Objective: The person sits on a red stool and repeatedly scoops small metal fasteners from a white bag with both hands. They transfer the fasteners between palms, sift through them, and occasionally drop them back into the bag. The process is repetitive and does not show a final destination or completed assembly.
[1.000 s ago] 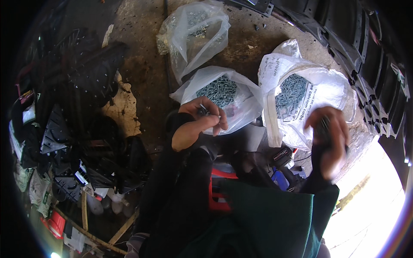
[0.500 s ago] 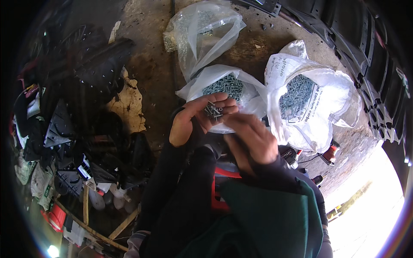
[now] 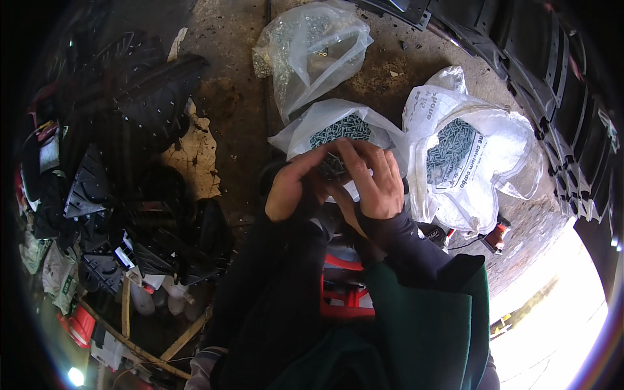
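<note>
My left hand [image 3: 287,188] is cupped around several loose metal screws [image 3: 333,165], now mostly in shadow between the hands. Over it arches my right hand [image 3: 377,185], its fingers bent down into the left palm; the fingertips are hidden, so what they pinch does not show. Just beyond both hands stands an open clear plastic bag [image 3: 296,136] filled with screws [image 3: 341,129]. To its right is a white woven sack [image 3: 494,159], also open, with more screws [image 3: 450,151] inside.
Farther off lies a clear bag [image 3: 318,65] of small metal nuts. Black plastic parts [image 3: 91,185] pile up at left. Black panels [image 3: 520,52] line the far right. A red and black power tool [image 3: 497,235] lies right of my knees, and a red stool [image 3: 348,312] shows below.
My right hand has moved up and left, its fingers now curling over the left palm and covering most of the screws. The left fingers have drawn in.
</note>
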Tool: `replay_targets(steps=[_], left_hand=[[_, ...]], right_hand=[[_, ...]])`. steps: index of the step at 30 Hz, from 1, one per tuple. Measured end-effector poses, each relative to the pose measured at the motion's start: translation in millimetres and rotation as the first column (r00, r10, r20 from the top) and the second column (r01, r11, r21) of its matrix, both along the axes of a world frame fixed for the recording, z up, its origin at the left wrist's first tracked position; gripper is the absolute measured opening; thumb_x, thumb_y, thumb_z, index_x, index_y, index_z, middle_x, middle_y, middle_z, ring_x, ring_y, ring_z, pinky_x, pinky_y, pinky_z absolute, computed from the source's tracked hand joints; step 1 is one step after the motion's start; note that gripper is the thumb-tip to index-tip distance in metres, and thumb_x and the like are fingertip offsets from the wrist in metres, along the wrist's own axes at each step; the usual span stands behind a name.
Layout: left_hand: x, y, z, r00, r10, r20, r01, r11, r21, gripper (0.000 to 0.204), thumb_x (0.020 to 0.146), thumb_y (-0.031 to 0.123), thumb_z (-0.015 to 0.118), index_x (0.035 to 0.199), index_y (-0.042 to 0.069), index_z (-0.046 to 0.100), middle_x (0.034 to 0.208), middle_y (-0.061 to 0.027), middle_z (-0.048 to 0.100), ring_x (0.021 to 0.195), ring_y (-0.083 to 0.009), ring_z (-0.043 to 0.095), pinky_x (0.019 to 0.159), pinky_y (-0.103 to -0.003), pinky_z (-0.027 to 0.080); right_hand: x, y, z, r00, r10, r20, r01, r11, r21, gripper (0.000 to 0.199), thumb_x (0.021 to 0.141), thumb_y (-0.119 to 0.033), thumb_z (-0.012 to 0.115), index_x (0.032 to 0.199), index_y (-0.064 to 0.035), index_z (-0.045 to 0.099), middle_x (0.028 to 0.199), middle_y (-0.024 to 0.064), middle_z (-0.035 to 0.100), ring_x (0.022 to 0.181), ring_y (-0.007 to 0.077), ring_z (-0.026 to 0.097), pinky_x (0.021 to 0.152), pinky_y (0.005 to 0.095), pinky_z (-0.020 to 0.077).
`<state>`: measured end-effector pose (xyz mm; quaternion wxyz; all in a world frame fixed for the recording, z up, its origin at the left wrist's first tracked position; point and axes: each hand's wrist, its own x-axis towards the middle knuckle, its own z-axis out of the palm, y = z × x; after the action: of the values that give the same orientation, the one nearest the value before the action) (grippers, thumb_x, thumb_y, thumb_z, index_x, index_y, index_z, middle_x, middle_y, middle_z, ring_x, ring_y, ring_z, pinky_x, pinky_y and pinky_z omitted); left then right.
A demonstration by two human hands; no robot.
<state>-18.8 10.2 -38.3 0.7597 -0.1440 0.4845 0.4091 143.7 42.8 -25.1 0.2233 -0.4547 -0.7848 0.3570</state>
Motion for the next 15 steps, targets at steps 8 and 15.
replay_targets(steps=[8, 15], left_hand=[[11, 5, 7, 0.993, 0.058, 0.101, -0.078, 0.977, 0.198, 0.043, 0.097, 0.018, 0.04, 0.128, -0.007, 0.057, 0.134, -0.0174, 0.057, 0.126, -0.0272, 0.052, 0.109, -0.036, 0.036], [16, 8, 10, 0.997, 0.036, 0.072, -0.053, 0.963, 0.264, 0.049, 0.098, 0.024, 0.037, 0.13, -0.007, 0.056, 0.136, -0.0173, 0.056, 0.13, -0.0273, 0.049, 0.112, -0.038, 0.033]], right_hand=[[-4, -10, -10, 0.997, -0.049, -0.063, 0.044, 0.997, -0.07, 0.047, 0.066, 0.001, 0.075, 0.111, -0.0028, 0.06, 0.104, 0.016, 0.06, 0.087, 0.0343, 0.064, 0.071, 0.0402, 0.0529], [-9, -10, -7, 0.983, -0.165, -0.085, 0.146, 0.97, -0.192, 0.038, 0.067, 0.002, 0.07, 0.103, -0.0053, 0.06, 0.101, 0.017, 0.058, 0.082, 0.0372, 0.065, 0.062, 0.0428, 0.0529]])
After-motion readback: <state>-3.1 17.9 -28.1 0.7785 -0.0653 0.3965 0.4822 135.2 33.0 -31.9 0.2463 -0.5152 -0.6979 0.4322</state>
